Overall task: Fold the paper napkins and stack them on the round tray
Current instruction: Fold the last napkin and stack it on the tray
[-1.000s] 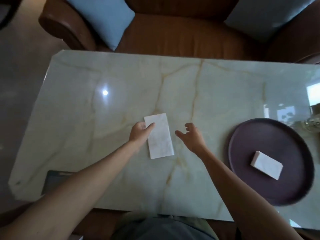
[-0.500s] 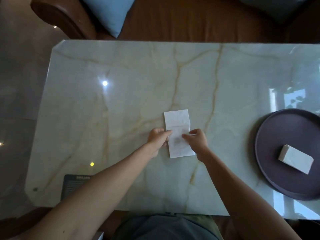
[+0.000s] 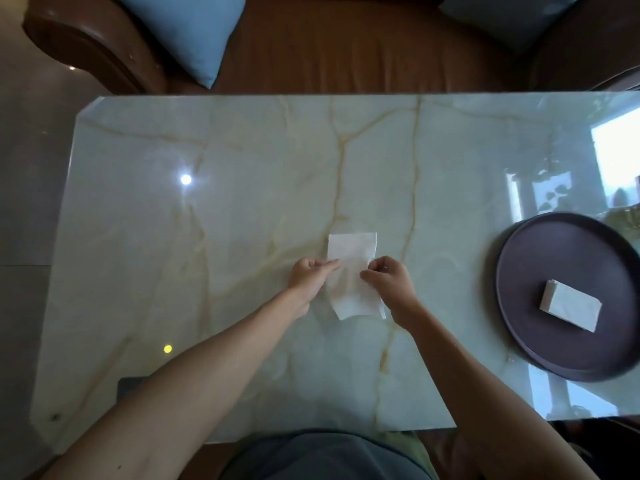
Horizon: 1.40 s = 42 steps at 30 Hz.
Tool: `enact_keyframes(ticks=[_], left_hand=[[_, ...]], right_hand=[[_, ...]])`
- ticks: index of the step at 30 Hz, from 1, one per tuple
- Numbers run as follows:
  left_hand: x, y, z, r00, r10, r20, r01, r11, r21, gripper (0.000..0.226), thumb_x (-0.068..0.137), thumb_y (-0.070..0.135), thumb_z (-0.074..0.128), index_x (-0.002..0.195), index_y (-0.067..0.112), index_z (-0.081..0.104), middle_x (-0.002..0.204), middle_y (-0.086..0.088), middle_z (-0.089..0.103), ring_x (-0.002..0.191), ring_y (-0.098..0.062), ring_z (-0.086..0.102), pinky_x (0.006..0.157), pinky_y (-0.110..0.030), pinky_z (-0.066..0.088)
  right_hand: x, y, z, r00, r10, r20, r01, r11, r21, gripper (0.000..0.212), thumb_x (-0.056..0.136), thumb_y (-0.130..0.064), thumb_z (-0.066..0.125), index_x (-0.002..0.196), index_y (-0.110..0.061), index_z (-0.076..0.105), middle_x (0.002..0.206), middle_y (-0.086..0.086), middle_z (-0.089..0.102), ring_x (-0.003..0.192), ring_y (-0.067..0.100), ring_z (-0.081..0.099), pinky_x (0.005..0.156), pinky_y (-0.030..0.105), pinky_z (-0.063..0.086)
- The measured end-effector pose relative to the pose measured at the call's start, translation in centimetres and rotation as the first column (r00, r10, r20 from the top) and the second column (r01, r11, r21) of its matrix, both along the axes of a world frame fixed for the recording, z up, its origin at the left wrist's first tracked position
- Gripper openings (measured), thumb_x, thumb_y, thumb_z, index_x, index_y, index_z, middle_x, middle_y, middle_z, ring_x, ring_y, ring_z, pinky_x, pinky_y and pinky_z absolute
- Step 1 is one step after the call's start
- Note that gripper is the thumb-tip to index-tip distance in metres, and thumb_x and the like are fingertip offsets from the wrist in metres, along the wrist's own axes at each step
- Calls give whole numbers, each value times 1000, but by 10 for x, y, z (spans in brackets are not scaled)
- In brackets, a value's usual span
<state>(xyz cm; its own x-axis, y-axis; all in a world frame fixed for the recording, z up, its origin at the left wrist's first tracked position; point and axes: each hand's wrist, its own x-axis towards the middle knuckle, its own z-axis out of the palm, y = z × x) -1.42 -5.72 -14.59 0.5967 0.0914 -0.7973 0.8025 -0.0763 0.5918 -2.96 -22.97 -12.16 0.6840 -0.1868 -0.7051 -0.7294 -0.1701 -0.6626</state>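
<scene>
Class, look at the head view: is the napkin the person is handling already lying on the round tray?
No: the napkin lies on the marble table, pinched between left hand and right hand, apart from the round tray.

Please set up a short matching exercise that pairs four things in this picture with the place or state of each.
Things:
1. white napkin
2. folded napkin stack
3. round tray
4. blue cushion

Places or states:
A. on the brown sofa beyond the table
B. at the table's right edge, dark in colour
C. lying inside the tray
D. at mid-table, pinched at both sides by the left hand and right hand

Pairs: 1-D, 2-C, 3-B, 4-A
</scene>
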Motion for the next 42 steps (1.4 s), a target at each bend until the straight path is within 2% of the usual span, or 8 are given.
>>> enact_keyframes(ticks=[5,12,16,21,26,33,36,42], left_hand=[[-1,5,14,992,-85,-96,62,972,-225,43,75,53,79,92,16,66,80,-12,57,65,-22,50,62,-31,36],[-15,-4,33,998,-63,-1,58,925,-375,10,95,15,67,103,12,73,95,-7,76,78,-19,72,68,-26,59],[-17,-3,49,979,-145,147,185,930,-318,21,92,18,72,110,9,77,111,-10,78,93,-21,72,91,-39,58],[-11,-4,73,940,-170,297,235,951,-199,25,87,15,77,112,14,73,104,-6,80,88,-12,73,82,-31,53],[-10,-7,95,858,-199,473,246,968,-40,62,85,10,78,138,21,49,95,-10,76,82,-13,69,79,-27,54],[-6,-5,119,755,-382,532,263,921,288,16,86,21,77,102,25,77,81,15,68,69,-4,58,71,-16,46],[-8,-5,124,716,-424,555,253,898,359,6,88,26,76,92,29,77,80,12,66,63,0,53,65,-12,41],[-6,-1,134,594,-604,532,356,789,500,10,92,26,73,97,20,78,115,-1,59,109,-9,58,94,-20,40]], right_hand=[[-11,-10,22,993,-122,0,120,978,173,22,84,5,69,91,-14,60,91,12,65,74,24,59,60,30,46],[-35,-25,41,983,-181,27,174,970,169,35,91,-17,73,123,-27,63,109,10,74,93,27,69,83,43,53],[-35,-28,54,974,-189,129,165,971,174,35,94,-16,71,127,-26,61,103,5,77,93,19,70,89,38,54],[-26,-29,72,959,-114,259,73,984,163,38,93,-8,69,125,-29,63,86,0,74,76,4,67,72,16,50],[-17,-34,91,927,23,375,-70,991,111,34,88,-13,70,116,-32,69,81,7,66,76,16,59,70,30,44],[-4,-38,104,886,233,401,-215,973,-88,25,89,0,71,109,-15,74,92,19,70,81,20,62,79,36,49],[2,-40,110,847,324,421,-247,942,-227,16,92,-4,70,105,-10,77,93,3,75,83,12,67,79,28,51],[6,-48,119,778,441,447,-303,887,-349,10,92,-10,69,95,-14,77,103,-5,68,98,10,64,88,25,46]])
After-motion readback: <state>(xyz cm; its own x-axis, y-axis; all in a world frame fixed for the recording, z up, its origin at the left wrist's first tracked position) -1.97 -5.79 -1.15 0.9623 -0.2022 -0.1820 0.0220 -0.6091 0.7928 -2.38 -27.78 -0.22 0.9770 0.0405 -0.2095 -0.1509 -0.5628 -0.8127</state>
